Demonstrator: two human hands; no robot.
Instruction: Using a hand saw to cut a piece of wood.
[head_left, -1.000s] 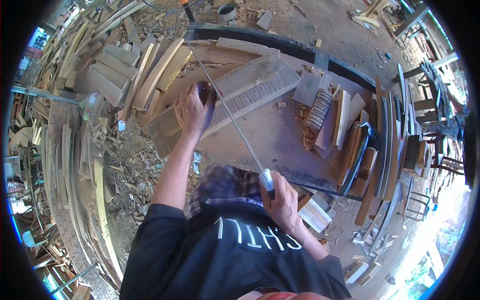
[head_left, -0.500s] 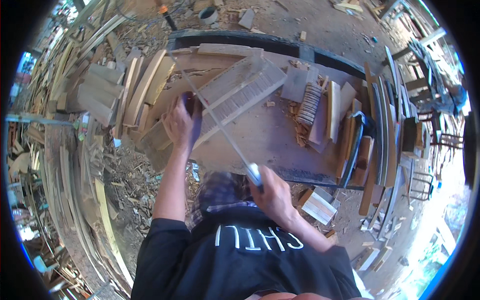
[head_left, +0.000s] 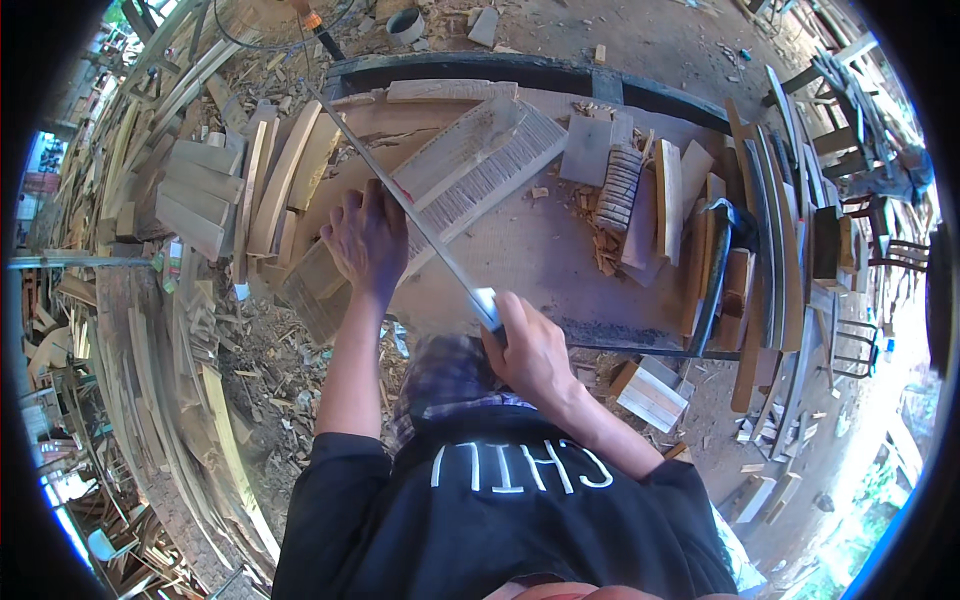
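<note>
Head view: long-bladed tool (head_left: 437, 243) runs diagonally up-left from the right hand (head_left: 530, 345), crossing over the grooved board (head_left: 500, 175); can't tell if the blade touches it. Right fingers clamped around the tool's handle (head_left: 488, 311). Left hand (head_left: 367, 240) lies palm-down at the board's lower-left part, fingers slightly apart, just beside the blade; thumb not clear. Board sits slantwise on the brown worktop (head_left: 540, 262). Right of it: flat square piece (head_left: 586, 152), then a ribbed wooden piece (head_left: 619, 187) among chips. Left: curved slats (head_left: 284, 182), stacked grey boards (head_left: 200, 200). Dark beam (head_left: 665, 101) along the worktop's far edge.
</note>
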